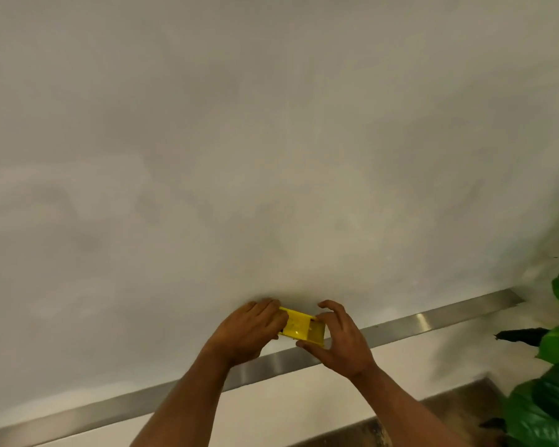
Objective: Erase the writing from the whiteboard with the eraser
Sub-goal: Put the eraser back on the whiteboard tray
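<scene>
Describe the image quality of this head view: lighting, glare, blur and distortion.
Head view: soft and slightly blurred all over; the wide white whiteboard shows dim, uneven grey smears and no legible writing. The brushed metal ledge carries a bright glare patch and bows from wide-angle distortion. Both hands, left and right, cast a faint shadow above the yellow plastic eraser.

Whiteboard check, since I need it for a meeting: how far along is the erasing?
Mostly done, it seems: the whiteboard shows no legible writing, only faint grey smears. In hand: both hands, left and right, hold the yellow eraser just above the metal ledge. Left: perhaps wiping those smears.
</scene>
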A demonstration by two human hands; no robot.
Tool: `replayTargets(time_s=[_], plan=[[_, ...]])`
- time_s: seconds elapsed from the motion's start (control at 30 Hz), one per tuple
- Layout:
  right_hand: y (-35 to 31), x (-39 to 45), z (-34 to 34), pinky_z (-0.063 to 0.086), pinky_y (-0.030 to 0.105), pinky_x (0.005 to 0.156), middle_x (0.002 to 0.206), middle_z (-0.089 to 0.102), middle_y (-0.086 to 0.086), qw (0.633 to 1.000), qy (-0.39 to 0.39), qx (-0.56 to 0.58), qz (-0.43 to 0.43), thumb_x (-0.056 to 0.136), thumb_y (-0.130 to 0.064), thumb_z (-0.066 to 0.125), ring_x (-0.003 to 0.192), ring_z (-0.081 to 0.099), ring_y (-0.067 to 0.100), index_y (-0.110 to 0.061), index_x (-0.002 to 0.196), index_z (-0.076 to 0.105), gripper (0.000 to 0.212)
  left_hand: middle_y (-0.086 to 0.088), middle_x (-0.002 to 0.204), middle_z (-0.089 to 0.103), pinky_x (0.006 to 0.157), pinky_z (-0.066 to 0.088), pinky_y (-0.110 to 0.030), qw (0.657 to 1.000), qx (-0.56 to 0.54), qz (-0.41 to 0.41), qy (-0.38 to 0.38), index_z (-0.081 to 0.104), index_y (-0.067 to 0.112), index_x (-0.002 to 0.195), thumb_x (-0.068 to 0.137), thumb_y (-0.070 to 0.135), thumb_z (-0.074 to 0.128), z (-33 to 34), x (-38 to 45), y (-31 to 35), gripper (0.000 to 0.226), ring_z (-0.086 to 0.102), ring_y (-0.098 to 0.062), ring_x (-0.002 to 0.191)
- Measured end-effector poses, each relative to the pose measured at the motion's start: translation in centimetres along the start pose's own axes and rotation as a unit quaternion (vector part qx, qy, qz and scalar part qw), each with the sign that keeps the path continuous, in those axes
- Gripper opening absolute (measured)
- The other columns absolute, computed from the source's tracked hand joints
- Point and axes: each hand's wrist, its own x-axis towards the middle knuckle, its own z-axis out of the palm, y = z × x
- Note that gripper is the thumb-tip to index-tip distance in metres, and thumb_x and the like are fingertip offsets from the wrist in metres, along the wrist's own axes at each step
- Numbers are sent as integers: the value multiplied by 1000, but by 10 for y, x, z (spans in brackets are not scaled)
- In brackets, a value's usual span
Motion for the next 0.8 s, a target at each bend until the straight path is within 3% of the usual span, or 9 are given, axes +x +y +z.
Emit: replayTargets(time_s=[0.13, 0.2, 0.27, 0.33, 0.43, 0.5, 0.6, 0.73, 0.8], plan=[[-5, 1, 12, 60, 27, 76, 137, 58, 9, 994, -92, 1, -61, 87, -63, 68, 101, 70, 21, -8, 111, 70, 59, -12, 116, 76, 75, 64, -31, 996, -32, -75, -44, 75, 20, 99, 70, 38, 95, 25, -37, 7, 39, 76, -28, 104], [-9, 2, 20, 59, 27, 79, 140, 57, 7, 988, -132, -3, -75, 92, -67, 57, 104, 69, 20, -11, 115, 72, 62, -13, 117, 76, 71, 65, -31, 992, -51, -104, -47, 76, 21, 98, 70, 38, 96, 39, -52, 11, 38, 76, -29, 104], [-13, 2, 32, 59, 30, 76, 138, 60, 7, 984, -152, -17, -96, 96, -61, 57, 100, 70, 23, -16, 113, 74, 50, -12, 118, 76, 68, 65, -30, 988, -69, -131, -53, 76, 23, 97, 67, 38, 98, 49, -66, 15, 40, 77, -28, 103], [-17, 1, 45, 60, 32, 71, 131, 65, 9, 981, -149, -34, -116, 92, -45, 72, 91, 71, 26, -19, 105, 75, 29, -9, 118, 77, 66, 64, -27, 982, -85, -157, -63, 78, 25, 96, 62, 38, 100, 57, -75, 21, 43, 78, -25, 101], [-23, -1, 62, 58, 29, 67, 115, 71, 7, 976, -137, -85, -147, 78, -38, 88, 83, 70, 23, -21, 90, 78, 23, -6, 117, 78, 72, 63, -26, 977, -96, -176, -69, 81, 23, 93, 54, 33, 103, 66, -85, 26, 45, 78, -23, 100], [-25, -2, 71, 55, 27, 64, 100, 71, 2, 971, -129, -99, -175, 83, -41, 79, 76, 66, 19, -23, 79, 76, 18, -6, 115, 77, 75, 63, -28, 979, -88, -165, -81, 80, 23, 89, 52, 26, 102, 72, -91, 30, 43, 77, -23, 98], [-26, -5, 85, 49, 24, 59, 79, 67, -5, 965, -128, -114, -201, 88, -42, 61, 67, 63, 15, -24, 70, 73, 29, -3, 103, 75, 70, 62, -28, 981, -67, -153, -101, 79, 23, 85, 49, 19, 98, 81, -95, 34, 41, 74, -21, 87], [-27, -12, 97, 50, 24, 56, 75, 69, -3, 962, -159, -102, -197, 73, -26, 85, 63, 66, 18, -19, 70, 73, 14, 6, 83, 72, 56, 55, -23, 978, -43, -156, -129, 77, 27, 74, 39, 22, 100, 87, -95, 36, 43, 68, -14, 67], [-24, -15, 102, 53, 25, 56, 81, 73, -3, 958, -188, -106, -187, 60, -19, 95, 65, 68, 18, -19, 76, 77, 24, 10, 75, 71, 53, 52, -20, 975, -34, -158, -156, 76, 29, 68, 34, 25, 101, 91, -93, 35, 42, 66, -11, 61]])
